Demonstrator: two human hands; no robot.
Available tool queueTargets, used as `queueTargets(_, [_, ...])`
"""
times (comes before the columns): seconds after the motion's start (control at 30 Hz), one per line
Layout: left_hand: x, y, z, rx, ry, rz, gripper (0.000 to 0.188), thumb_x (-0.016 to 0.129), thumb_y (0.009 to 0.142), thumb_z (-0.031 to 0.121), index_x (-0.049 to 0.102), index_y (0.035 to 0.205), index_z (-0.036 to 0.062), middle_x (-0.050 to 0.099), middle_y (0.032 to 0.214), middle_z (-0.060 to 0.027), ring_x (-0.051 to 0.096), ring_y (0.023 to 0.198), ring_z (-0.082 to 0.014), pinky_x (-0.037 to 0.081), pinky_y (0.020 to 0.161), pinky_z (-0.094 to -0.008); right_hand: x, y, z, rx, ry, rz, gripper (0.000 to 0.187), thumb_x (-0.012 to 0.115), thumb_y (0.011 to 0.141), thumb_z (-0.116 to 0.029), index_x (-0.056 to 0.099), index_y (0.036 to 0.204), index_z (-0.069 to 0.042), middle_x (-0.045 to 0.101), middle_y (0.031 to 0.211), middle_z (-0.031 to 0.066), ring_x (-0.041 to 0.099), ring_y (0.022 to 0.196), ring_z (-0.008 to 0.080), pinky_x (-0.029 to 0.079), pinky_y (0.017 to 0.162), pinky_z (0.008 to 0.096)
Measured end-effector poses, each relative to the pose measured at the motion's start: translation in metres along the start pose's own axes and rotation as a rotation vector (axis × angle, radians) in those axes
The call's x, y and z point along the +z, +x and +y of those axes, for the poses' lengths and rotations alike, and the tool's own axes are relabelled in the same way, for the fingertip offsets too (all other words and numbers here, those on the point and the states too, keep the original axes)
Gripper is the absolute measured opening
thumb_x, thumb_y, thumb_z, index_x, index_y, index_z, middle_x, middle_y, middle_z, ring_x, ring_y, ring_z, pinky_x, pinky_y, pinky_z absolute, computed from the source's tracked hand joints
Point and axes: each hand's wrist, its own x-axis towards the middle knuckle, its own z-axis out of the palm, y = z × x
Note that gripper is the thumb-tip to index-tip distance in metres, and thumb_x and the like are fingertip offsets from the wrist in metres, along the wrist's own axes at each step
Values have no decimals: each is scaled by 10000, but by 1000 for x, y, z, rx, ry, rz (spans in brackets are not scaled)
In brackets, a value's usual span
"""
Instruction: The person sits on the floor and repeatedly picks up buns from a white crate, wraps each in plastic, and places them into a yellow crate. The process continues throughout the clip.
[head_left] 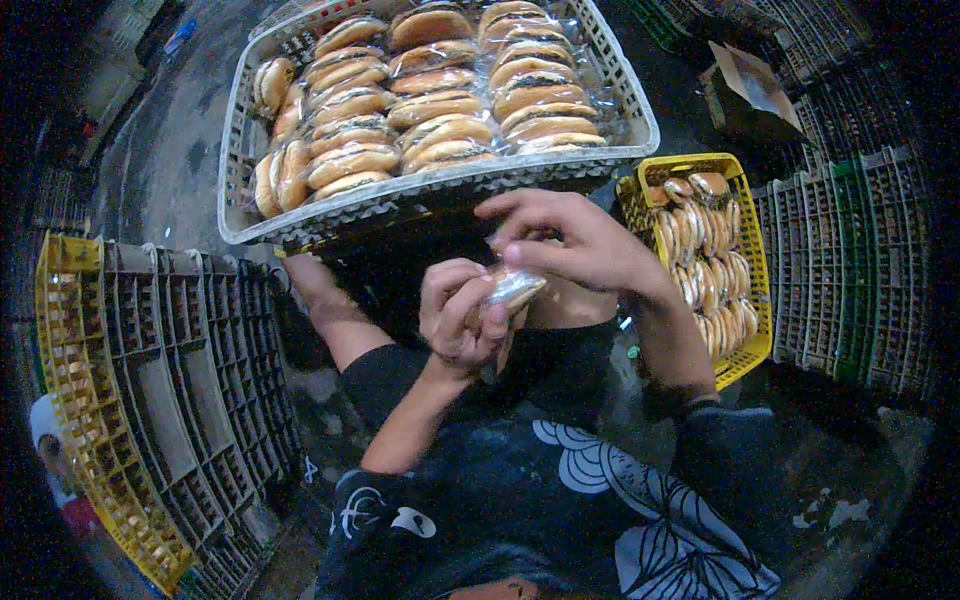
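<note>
In front of my body, my left hand is closed around a small item in shiny clear plastic. A pale, bread-coloured edge shows through it, so it looks like a wrapped bun, partly hidden by my fingers. My right hand is bent over its upper end, with thumb and fingers at the plastic and the index finger reaching left. Beyond my hands, a white plastic crate holds rows of filled buns in clear bags.
To the right stands a yellow crate packed with more buns. Stacked grey and green crates line the right side, near an open cardboard box. Yellow and grey crates stand at my left. Another person shows at the far left edge.
</note>
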Motion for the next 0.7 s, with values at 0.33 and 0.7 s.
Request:
queueTargets(0.33, [-5, -3, -23, -855, -49, 13, 215, 495, 840, 210, 545, 880, 5, 566, 816, -62, 503, 764, -114, 425, 706, -268, 37, 58, 53, 401, 1166, 79, 442, 488, 855, -269, 404, 1175, 24, 573, 1004, 122, 537, 901, 177, 417, 822, 300])
queueTargets(0.7, [63, 230, -210, -4, 68, 161, 275, 511, 837, 281, 543, 873, 9, 546, 811, -132, 533, 775, -247, 417, 690, -345, -95, 94, 36, 105, 48, 634, 396, 616, 771, -240, 519, 1049, 25, 592, 937, 97, 571, 819, 148, 463, 710, 264])
